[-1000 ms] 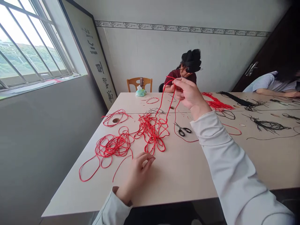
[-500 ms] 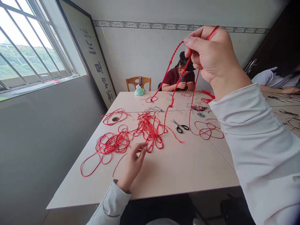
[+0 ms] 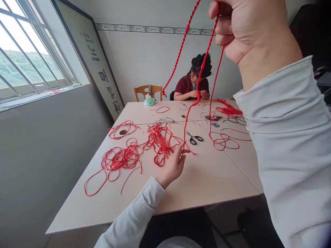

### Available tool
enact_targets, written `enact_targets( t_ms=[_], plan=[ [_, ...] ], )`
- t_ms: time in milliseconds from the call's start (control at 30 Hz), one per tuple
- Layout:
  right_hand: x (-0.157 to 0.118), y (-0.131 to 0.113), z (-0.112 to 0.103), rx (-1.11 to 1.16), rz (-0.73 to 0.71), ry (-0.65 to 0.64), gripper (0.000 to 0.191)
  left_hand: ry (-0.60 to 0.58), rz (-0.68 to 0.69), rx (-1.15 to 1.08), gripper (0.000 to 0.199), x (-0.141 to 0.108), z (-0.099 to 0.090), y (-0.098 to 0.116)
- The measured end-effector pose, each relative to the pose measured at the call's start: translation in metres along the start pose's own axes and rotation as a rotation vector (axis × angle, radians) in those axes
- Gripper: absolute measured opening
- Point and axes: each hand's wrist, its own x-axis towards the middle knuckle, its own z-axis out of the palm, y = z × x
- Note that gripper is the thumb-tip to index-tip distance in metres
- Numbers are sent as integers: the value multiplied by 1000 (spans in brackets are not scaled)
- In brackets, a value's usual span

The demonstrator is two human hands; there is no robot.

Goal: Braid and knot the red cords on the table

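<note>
My right hand [image 3: 240,31] is raised at the top right, its fingers closed on a red twisted cord [image 3: 205,62]; its upper part is cut off by the frame. One knotted end hangs to the left, while a thinner strand drops to a loose loop on the table. Low in the middle, my left hand [image 3: 176,165] reaches to the cord's hanging lower length, thumb and fingers apart around it. Beside that hand lies a bundle of twisted red cords [image 3: 160,141]. Black-handled scissors [image 3: 193,138] rest just beyond it, blades spread.
A tangle of thin red cord [image 3: 121,158] covers the table's left side, with another coil [image 3: 124,129] behind it. Black cords [image 3: 214,118] and a grey disc [image 3: 215,125] lie at the right. A person [image 3: 192,86] sits across, near a tissue pack [image 3: 149,100].
My right hand has risen, lifting the cord and its knotted end higher. My left hand has moved right, from beside the bundle to the hanging cord.
</note>
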Motion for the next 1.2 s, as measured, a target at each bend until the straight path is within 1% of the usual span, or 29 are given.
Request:
enact_targets(
  t_ms=[67, 100, 133, 200, 267, 300, 333, 367, 400, 433, 467, 533, 567, 600, 667, 733, 767, 867, 900, 933, 967, 1000, 1067, 1100, 1200],
  plan=[
    [6, 3, -9, -28, -13, 31, 21, -133, -93, -72, 51, -8, 4, 3],
    [11, 6, -15, -51, -25, 52, 21, -181, -129, -119, 50, -14, 3, 6],
    [16, 9, -22, -83, -38, 75, 20, -196, -158, -176, 50, -22, -1, 9],
    [28, 21, -40, -162, -59, 146, 20, -144, -193, -317, 52, -40, -16, 15],
    [40, 38, -59, -230, -19, 203, 19, -42, -232, -399, 54, -57, -41, 23],
    [45, 49, -69, -244, 16, 208, 19, 6, -244, -436, 53, -64, -57, 26],
    [48, 62, -76, -262, 63, 214, 19, 63, -227, -497, 49, -69, -74, 30],
    [49, 75, -82, -278, 118, 224, 21, 92, -186, -578, 40, -72, -91, 34],
    [49, 88, -85, -277, 184, 214, 20, 108, -154, -647, 28, -74, -108, 38],
    [47, 101, -86, -281, 251, 197, 19, 133, -139, -692, 20, -74, -123, 42],
    [43, 113, -85, -274, 302, 170, 18, 213, -93, -728, 18, -71, -136, 47],
    [33, 133, -76, -247, 367, 128, 15, 429, 4, -709, 27, -59, -157, 58],
    [26, 140, -69, -222, 392, 95, 15, 486, 13, -651, 33, -49, -164, 63],
    [20, 146, -62, -146, 429, 36, 15, 515, 19, -578, 38, -38, -169, 68],
    [5, 153, -46, -15, 450, -81, 12, 501, 3, -438, 44, -8, -175, 74],
    [-9, 156, -30, 87, 443, -240, 15, 458, -56, -333, 35, 26, -179, 73],
    [-16, 158, -23, 131, 422, -327, 18, 447, -83, -274, 32, 44, -180, 70],
    [-35, 165, -1, 191, 335, -559, 21, 422, -138, -62, 35, 92, -178, 54],
    [-40, 169, 6, 200, 323, -608, 21, 381, -149, -44, 35, 105, -176, 47],
    [-44, 174, 13, 202, 321, -654, 20, 327, -152, -72, 35, 117, -173, 41],
    [-48, 181, 19, 200, 321, -666, 18, 254, -158, -144, 36, 127, -170, 35],
    [-51, 189, 26, 197, 324, -667, 18, 157, -180, -238, 37, 135, -166, 29],
    [-55, 207, 36, 199, 341, -632, 18, -26, -253, -413, 39, 148, -157, 20],
    [-56, 216, 40, 205, 352, -609, 18, -82, -277, -471, 40, 153, -154, 16],
    [-57, 243, 46, 204, 395, -496, 23, -158, -308, -551, 40, 165, -145, 7]
  ],
)
